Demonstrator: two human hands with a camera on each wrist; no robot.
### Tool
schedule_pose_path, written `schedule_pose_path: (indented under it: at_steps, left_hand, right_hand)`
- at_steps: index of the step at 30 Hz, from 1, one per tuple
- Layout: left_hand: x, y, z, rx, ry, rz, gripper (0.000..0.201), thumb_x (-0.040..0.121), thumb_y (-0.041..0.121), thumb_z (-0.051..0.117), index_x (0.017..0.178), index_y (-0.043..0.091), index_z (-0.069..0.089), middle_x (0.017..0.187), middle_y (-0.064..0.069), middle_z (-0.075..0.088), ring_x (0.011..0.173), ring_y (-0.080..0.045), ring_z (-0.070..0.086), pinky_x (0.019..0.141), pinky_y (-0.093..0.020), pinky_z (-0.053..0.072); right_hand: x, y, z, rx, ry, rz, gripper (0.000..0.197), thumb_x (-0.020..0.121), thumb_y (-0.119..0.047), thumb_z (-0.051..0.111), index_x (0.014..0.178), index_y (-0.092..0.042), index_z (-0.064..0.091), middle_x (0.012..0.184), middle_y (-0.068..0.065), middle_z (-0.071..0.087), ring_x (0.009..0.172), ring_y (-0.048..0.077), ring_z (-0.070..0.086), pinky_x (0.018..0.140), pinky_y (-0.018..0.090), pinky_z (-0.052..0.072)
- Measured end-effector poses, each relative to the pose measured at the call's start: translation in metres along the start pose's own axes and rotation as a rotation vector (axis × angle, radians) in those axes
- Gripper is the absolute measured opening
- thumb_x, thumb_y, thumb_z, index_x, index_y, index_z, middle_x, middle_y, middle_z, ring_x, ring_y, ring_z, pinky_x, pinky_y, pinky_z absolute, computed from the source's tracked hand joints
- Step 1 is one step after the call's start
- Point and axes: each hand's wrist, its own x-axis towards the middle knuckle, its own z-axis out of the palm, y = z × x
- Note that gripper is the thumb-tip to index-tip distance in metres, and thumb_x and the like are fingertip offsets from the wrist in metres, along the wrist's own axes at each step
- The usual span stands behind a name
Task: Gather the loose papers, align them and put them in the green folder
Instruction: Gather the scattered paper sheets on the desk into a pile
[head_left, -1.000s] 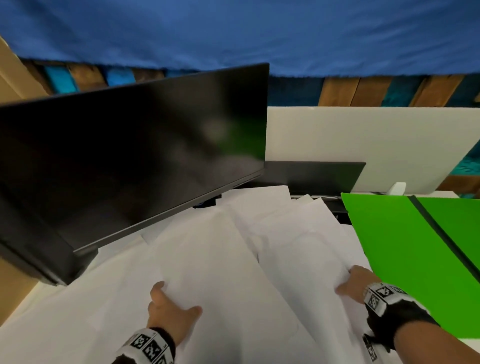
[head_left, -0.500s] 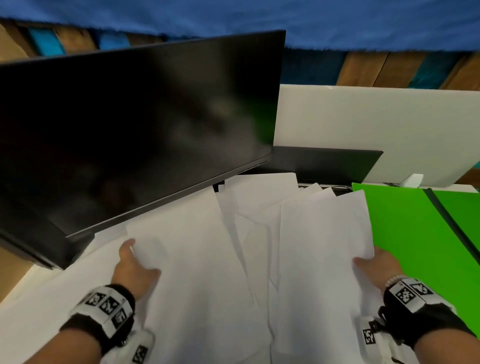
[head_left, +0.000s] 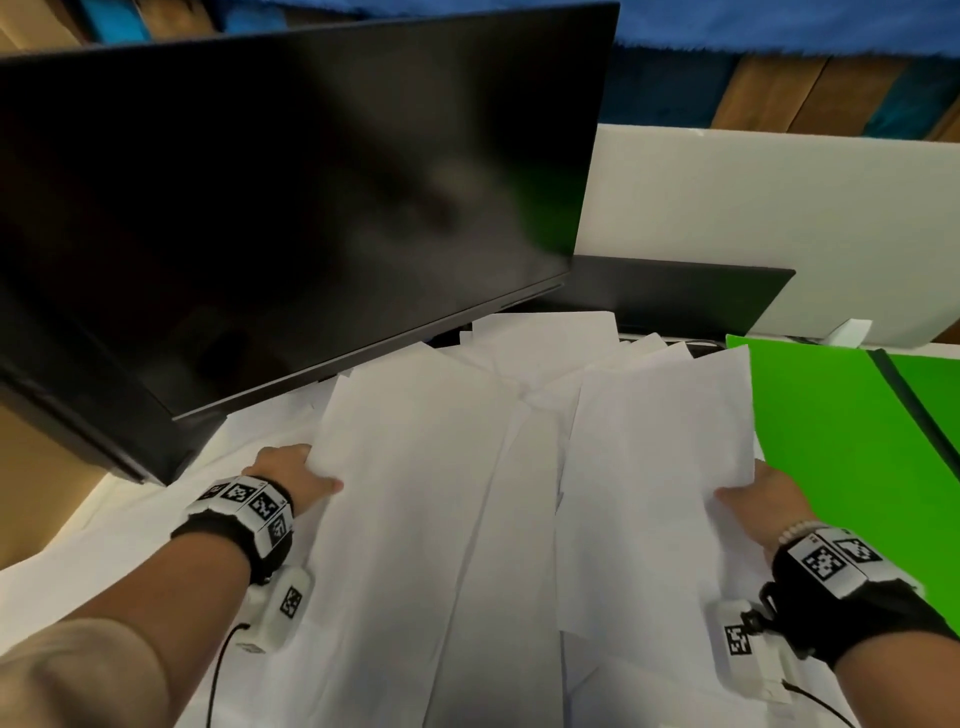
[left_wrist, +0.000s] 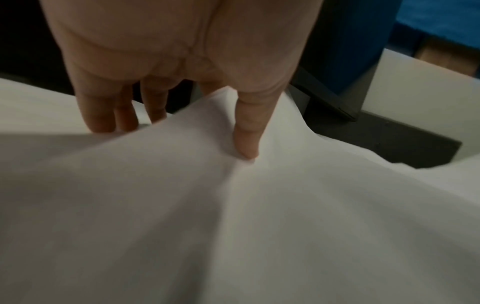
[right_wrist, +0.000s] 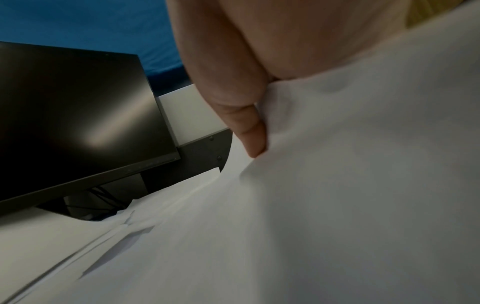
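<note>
we see: large black flat monitor upper left, tilted | white upright panel upper right | blue cloth along top

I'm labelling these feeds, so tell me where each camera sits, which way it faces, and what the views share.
Head: worn on the head, looking down at both hands, left hand, right hand, and green folder.
Left wrist: looks along the left hand; thumb on top of the loose papers.
Right wrist: looks along the right hand toward the monitor.
Shared: all three show papers and monitor.
</note>
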Motion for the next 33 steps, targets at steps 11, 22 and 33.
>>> schedule_pose_path:
  at_steps: [11,22,33]
  left_hand:
    - [-0.022,0.007,0.029,-0.523,-0.086,-0.018,0.072,0.067,0.016,0.080,0.128,0.005,0.043,0.125,-0.016,0.058,0.112,-0.033,0.056,0.098,-0.039,0.046]
    - [0.000,-0.005,0.098,-0.896,-0.310,-0.010,0.081,0.024,0.025,0.084,0.100,0.005,0.064,0.101,-0.020,0.070,0.094,-0.037,0.067,0.088,-0.054,0.053]
    - [-0.046,0.014,0.062,-1.095,-0.409,-0.040,0.054,0.068,-0.008,0.067,0.119,0.002,0.055,0.118,-0.024,0.062,0.110,-0.044,0.058,0.094,-0.061,0.045]
  right_hand:
    - [-0.033,-0.027,-0.016,0.362,0.241,-0.098,0.028,0.084,0.003,0.054,0.111,0.005,0.060,0.107,0.024,0.064,0.086,0.021,0.052,0.070,0.029,0.045]
    - [-0.072,-0.106,-0.083,0.872,0.371,-0.306,0.031,0.087,-0.011,0.055,0.117,-0.005,0.058,0.084,-0.014,0.065,0.063,-0.013,0.062,0.057,0.002,0.044]
    - [-0.039,-0.070,0.010,0.488,0.241,-0.145,0.035,0.081,-0.003,0.050,0.114,-0.004,0.063,0.110,0.014,0.068,0.100,0.024,0.063,0.075,0.021,0.043]
